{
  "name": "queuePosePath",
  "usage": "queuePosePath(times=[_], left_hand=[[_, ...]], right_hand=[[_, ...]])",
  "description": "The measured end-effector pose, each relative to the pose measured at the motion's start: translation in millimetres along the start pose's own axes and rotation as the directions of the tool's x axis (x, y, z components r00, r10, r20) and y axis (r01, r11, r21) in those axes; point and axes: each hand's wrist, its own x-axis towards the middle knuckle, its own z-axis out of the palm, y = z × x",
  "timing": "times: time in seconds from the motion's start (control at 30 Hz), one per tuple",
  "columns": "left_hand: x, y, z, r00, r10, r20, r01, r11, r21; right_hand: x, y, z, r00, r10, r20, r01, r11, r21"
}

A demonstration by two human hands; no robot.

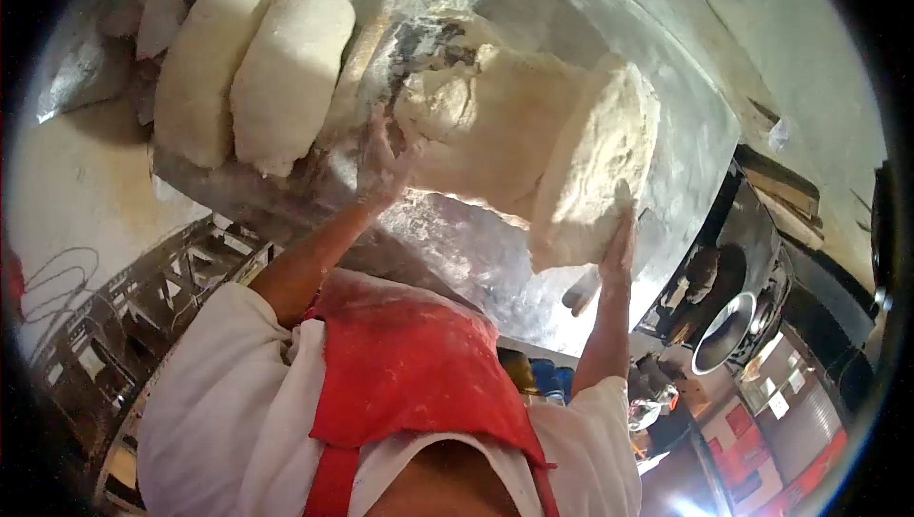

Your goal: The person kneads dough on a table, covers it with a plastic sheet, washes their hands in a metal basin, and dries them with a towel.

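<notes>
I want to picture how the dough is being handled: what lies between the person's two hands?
In the head view, a large piece of dough stretches between the left hand and the right hand.

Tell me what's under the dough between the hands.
Directly under the dough, nothing can be seen: the dough covers it. Just past its near edge, the grey table shows, dusted with what looks like flour.

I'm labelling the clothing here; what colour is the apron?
The apron is red, dusted pale; best seen in the head view.
</notes>
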Motion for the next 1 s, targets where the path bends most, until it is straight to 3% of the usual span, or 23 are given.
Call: queuePosePath(times=[0.03,0.1,0.13,0.2,0.23,0.27,0.3,0.33,0.37,0.43,0.47,0.5,0.57,0.6,0.67,0.7,0.73,0.8,0.9,0.93,0.97,1.0], left_hand=[[6,12,0,0.999,-0.042,-0.010,0.043,0.999,0.026],[24,52,-1,0.923,-0.373,0.096,0.383,0.914,-0.130],[29,41,7,0.923,-0.372,0.102,0.382,0.916,-0.119],[38,24,29,0.946,-0.320,-0.060,0.325,0.941,0.100],[39,24,30,0.950,-0.309,-0.046,0.313,0.944,0.102],[42,39,20,0.921,-0.310,0.236,0.365,0.897,-0.250],[43,48,14,0.850,-0.198,0.488,0.469,0.705,-0.532],[44,40,17,0.812,-0.078,0.578,0.495,0.616,-0.613],[43,51,14,0.808,-0.069,0.586,0.494,0.621,-0.609],[46,78,7,0.547,-0.327,0.771,0.831,0.319,-0.455],[47,78,11,0.573,-0.303,0.761,0.790,0.452,-0.414],[37,109,-1,0.558,0.212,0.803,0.758,0.264,-0.596],[27,195,-12,0.492,0.134,0.861,0.749,0.440,-0.496],[23,215,7,0.525,0.179,0.832,0.678,0.503,-0.537],[20,241,39,0.558,0.236,0.796,0.407,0.758,-0.510],[17,236,67,0.577,0.255,0.776,0.229,0.862,-0.453],[14,230,95,0.595,0.273,0.756,0.042,0.929,-0.369],[10,222,135,0.627,0.301,0.719,-0.090,0.944,-0.317],[10,230,135,0.642,0.270,0.717,-0.060,0.951,-0.305],[14,229,137,0.640,0.283,0.714,-0.023,0.936,-0.351],[14,223,138,0.650,0.267,0.711,0.029,0.927,-0.375],[14,217,139,0.660,0.251,0.709,0.081,0.914,-0.398]], right_hand=[[2,4,-2,1.000,-0.023,-0.012,0.023,1.000,-0.014],[-2,-6,11,0.997,-0.048,-0.055,0.038,0.983,-0.178],[-8,-17,21,0.998,-0.049,-0.040,0.043,0.988,-0.151],[-7,-20,28,0.995,-0.043,-0.092,0.029,0.988,-0.149],[-9,-23,30,0.990,-0.039,-0.137,0.018,0.988,-0.153],[-16,-34,41,0.992,-0.046,-0.122,0.012,0.963,-0.268],[-19,-39,47,0.990,-0.047,-0.136,0.010,0.965,-0.261],[-19,-43,52,0.987,-0.042,-0.157,0.005,0.974,-0.227],[-19,-44,52,0.984,-0.038,-0.176,0.003,0.981,-0.195],[-7,-27,40,0.982,-0.062,-0.180,0.037,0.989,-0.143],[1,-14,31,0.984,-0.105,-0.146,0.089,0.990,-0.111],[1,-6,25,0.985,-0.135,-0.107,0.126,0.989,-0.082],[-9,-24,34,0.988,-0.066,-0.138,0.042,0.985,-0.166],[-4,-23,30,0.990,-0.034,-0.136,0.020,0.994,-0.106],[3,-3,7,0.994,-0.019,-0.105,0.016,0.999,-0.033],[4,8,-6,0.984,0.142,-0.108,-0.108,0.957,0.270],[-1,11,-15,0.984,0.053,-0.169,-0.010,0.970,0.242],[-8,-3,-15,0.974,-0.035,-0.224,0.083,0.975,0.207],[-16,-47,8,0.993,-0.027,-0.115,0.049,0.980,0.194],[-4,-39,10,0.997,-0.059,-0.051,0.061,0.997,0.047],[8,-21,4,0.985,-0.173,0.016,0.172,0.964,-0.202],[19,-5,-1,0.955,-0.285,0.084,0.292,0.845,-0.449]])
